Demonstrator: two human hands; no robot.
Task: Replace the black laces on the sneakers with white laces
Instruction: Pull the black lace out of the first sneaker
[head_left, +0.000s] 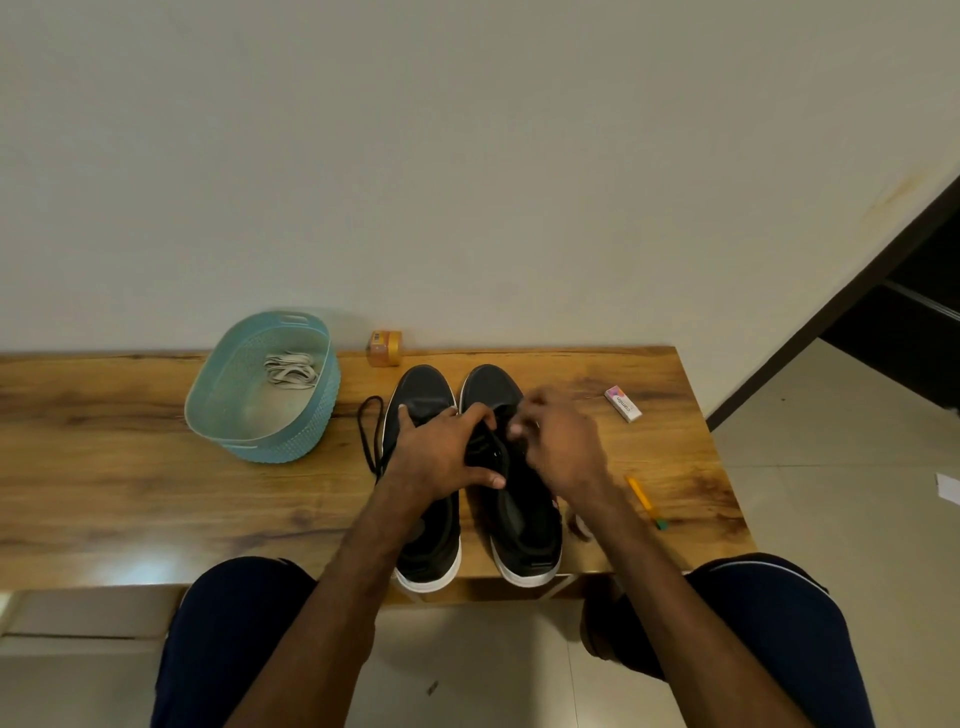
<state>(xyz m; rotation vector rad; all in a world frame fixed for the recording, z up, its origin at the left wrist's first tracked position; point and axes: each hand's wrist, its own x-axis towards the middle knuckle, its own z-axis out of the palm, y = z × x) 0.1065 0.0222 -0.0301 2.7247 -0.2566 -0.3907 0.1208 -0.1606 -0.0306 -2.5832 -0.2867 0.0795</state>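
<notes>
Two black sneakers with white soles stand side by side on the wooden table, the left sneaker (427, 540) and the right sneaker (524, 525). A loose black lace (370, 436) lies on the table just left of the left sneaker. My left hand (441, 457) spreads over the left sneaker, its thumb and a finger holding the right sneaker's near side. My right hand (563, 441) is blurred over the right sneaker's lacing, fingers curled there; the lace under it is hidden. White laces (291, 370) lie in a light blue basket (228, 415) at the back left.
A small orange box (385, 347) stands by the wall behind the sneakers. A white eraser (623, 404) lies at the right, and a yellow pencil (644, 501) near the table's right front. The table (130, 493) ends just right of these; my knees are below its front edge.
</notes>
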